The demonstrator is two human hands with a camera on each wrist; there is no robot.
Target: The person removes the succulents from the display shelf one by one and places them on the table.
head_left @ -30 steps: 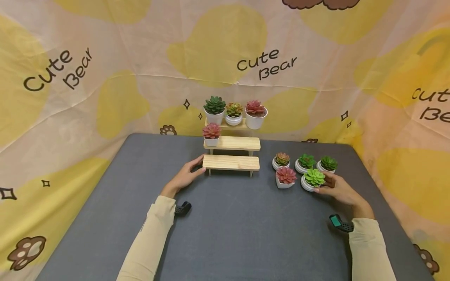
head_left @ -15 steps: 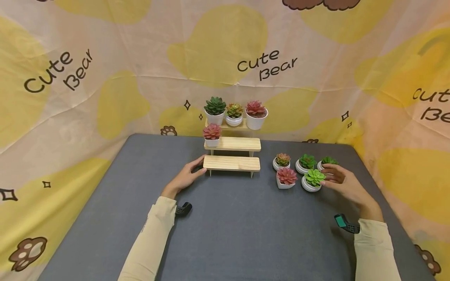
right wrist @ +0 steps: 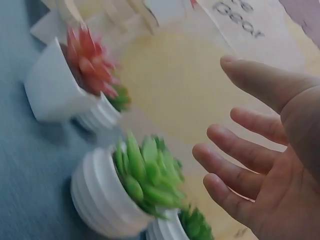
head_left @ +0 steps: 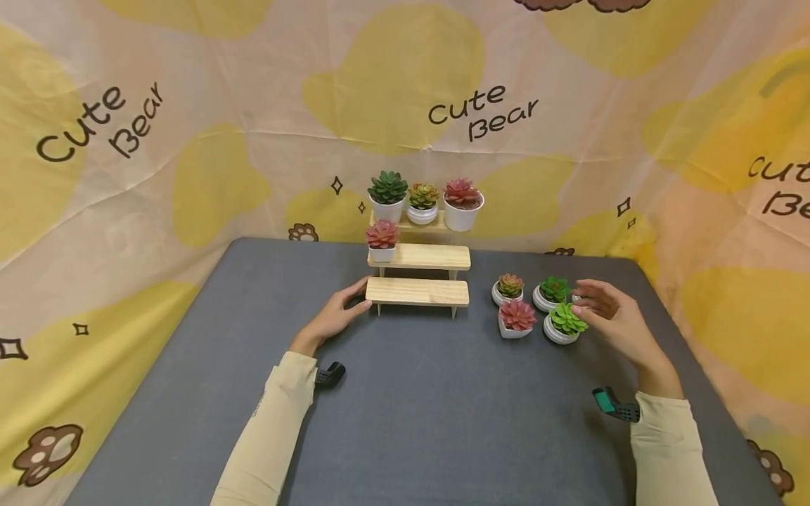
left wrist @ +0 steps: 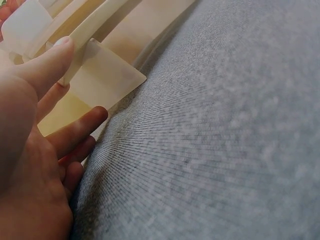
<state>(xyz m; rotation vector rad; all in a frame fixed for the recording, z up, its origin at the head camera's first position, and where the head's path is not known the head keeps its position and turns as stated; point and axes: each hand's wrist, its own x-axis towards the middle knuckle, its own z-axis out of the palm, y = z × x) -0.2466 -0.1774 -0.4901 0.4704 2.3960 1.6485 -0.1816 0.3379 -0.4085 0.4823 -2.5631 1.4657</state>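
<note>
My left hand (head_left: 330,320) holds the left end of the lowest step of a three-tier wooden plant stand (head_left: 418,291). In the left wrist view its thumb (left wrist: 55,57) lies along the step's edge. On the right, my right hand (head_left: 616,327) hovers with spread, relaxed fingers beside a light green potted succulent (head_left: 567,321). Nothing is in its grasp in the right wrist view. It mostly covers a dark green succulent at the back right in the head view; that plant (right wrist: 197,224) shows low in the right wrist view.
Another green succulent (head_left: 554,289), an orange-brown one (head_left: 510,285) and a pink one (head_left: 517,316) stand close by. Three pots line the top tier, including a pink succulent (head_left: 463,197). A pink one (head_left: 382,237) stands on the middle tier's left. A printed cloth (head_left: 253,84) hangs behind.
My right hand has let go of the light green succulent's pot and lifted up and back over the dark green one behind it. The left hand stays at the stand.
</note>
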